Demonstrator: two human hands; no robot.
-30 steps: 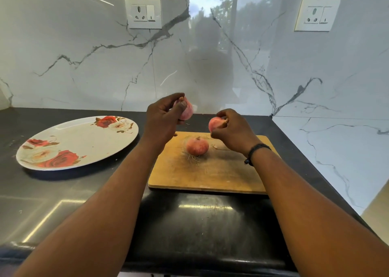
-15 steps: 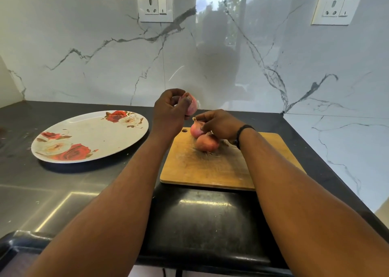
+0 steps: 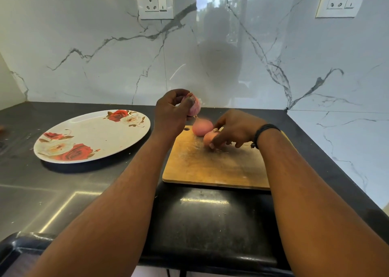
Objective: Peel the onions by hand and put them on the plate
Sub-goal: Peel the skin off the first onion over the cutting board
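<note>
My left hand (image 3: 171, 113) holds a pink onion (image 3: 195, 107) up in the air above the far left corner of the wooden cutting board (image 3: 214, 167), thumb across its front. Two more onions lie on the board's far end. One is a pink onion (image 3: 201, 127) lying free. The other is an orange-brown onion (image 3: 208, 138) right beside it, with my right hand (image 3: 235, 129) curled over it, thumb below and fingers above. The flowered white plate (image 3: 92, 136) sits on the counter to the left, with no onion on it.
The dark counter (image 3: 63, 192) runs to a rounded front edge. A marble wall with two socket plates (image 3: 154, 1) stands behind, and the wall turns in along the right side. Small flecks of skin lie near the plate.
My right hand came down and left, setting its pink onion on the board beside the other one. It now closes over the orange-brown onion. My left hand kept its onion raised.
</note>
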